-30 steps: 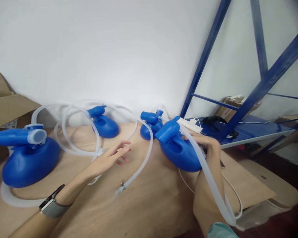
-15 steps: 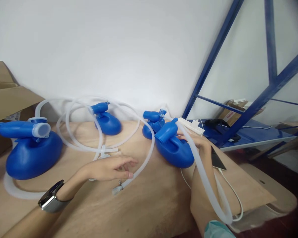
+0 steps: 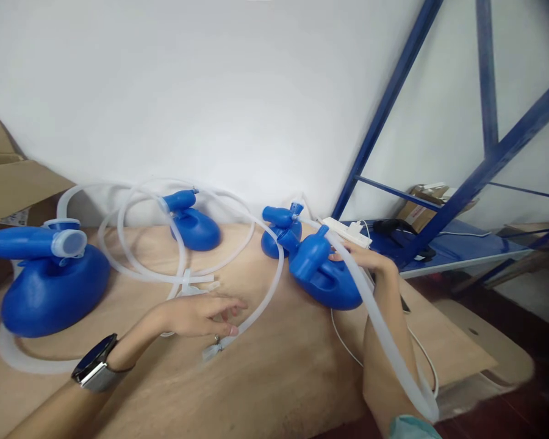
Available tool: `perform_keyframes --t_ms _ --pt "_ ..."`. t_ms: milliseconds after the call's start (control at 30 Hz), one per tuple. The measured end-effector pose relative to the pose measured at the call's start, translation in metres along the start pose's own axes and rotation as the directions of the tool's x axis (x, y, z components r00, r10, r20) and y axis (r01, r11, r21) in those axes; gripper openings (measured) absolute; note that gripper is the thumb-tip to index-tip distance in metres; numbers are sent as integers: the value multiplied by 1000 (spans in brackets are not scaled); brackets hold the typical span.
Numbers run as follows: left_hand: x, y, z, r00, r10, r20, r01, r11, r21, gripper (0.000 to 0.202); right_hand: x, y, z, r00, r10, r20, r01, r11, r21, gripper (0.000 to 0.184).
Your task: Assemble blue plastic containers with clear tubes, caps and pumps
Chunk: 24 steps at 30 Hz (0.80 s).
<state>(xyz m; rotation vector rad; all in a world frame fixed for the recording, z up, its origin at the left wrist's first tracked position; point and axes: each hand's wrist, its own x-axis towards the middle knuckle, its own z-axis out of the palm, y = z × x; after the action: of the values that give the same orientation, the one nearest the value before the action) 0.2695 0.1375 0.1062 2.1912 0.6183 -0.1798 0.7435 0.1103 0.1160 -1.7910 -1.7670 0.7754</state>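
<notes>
My left hand (image 3: 201, 314), with a watch (image 3: 98, 363) on the wrist, is open above the table, fingers loosely spread and holding nothing. Its thumb lies over a clear hose (image 3: 269, 292) near the end with the metal clamp (image 3: 217, 346); whether they touch I cannot tell. On the right, my right hand (image 3: 363, 256) grips a blue plastic urinal bottle (image 3: 332, 286) from its far right side, close to the spout. Part of its fingers is hidden by the bottle and a second clear hose (image 3: 375, 311), which runs down across my forearm.
More blue bottles stand at the left (image 3: 55, 292), at the back (image 3: 194, 228) and behind the gripped one (image 3: 269, 244). Coiled tubing (image 3: 123, 225) lies between them. A cardboard box (image 3: 32, 183), white power strip (image 3: 348, 231) and blue metal rack (image 3: 393, 103) border the wooden table (image 3: 274, 378).
The gripped bottle has turned and shifted slightly right, with my right hand and forearm moving along. My left hand keeps nearly the same pose. The view has swung a little to the right.
</notes>
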Motion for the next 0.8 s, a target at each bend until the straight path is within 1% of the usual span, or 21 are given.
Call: perform_keyframes --t_ms 100,167,233,333,367,433,500,533,600,667,733,800 --pt "2 0 1 999 -40 26 39 999 32 73 4 -27 -11 988 26 150 -12 996 -93 63" --pt "4 -1 3 998 -40 44 38 998 45 73 7 -41 -16 979 -3 203 40 983 -181 64" --pt "7 -4 4 998 -27 53 25 999 43 73 10 -51 -20 976 -61 209 123 945 -302 63" --pt "10 -9 6 997 -31 72 29 999 32 73 11 -58 -24 972 -126 197 207 855 -475 63" --pt "10 -10 7 996 -36 76 33 999 29 74 12 -59 -26 969 -134 206 222 838 -499 62" --pt "11 -10 8 996 -35 80 33 999 26 73 12 -55 -32 965 -123 231 222 853 -473 56" --pt "10 -7 9 997 -22 77 20 999 27 69 13 -48 -41 977 -73 200 146 913 -380 48" --pt "10 -6 9 997 -14 75 12 1000 28 67 14 -43 -46 988 -35 148 82 944 -321 44" --pt "8 -2 9 997 -4 72 2 1000 30 64 16 -32 -58 998 55 2 -53 978 -202 40" --pt "7 0 9 998 -8 65 6 999 37 64 18 -22 -71 985 129 -116 -145 981 -133 36" --pt "7 0 9 997 -23 68 20 999 44 65 18 -12 -83 966 189 -176 -215 967 -140 31" --pt "8 0 9 996 -36 77 33 998 45 67 18 -1 -93 943 255 -213 -292 941 -169 28"
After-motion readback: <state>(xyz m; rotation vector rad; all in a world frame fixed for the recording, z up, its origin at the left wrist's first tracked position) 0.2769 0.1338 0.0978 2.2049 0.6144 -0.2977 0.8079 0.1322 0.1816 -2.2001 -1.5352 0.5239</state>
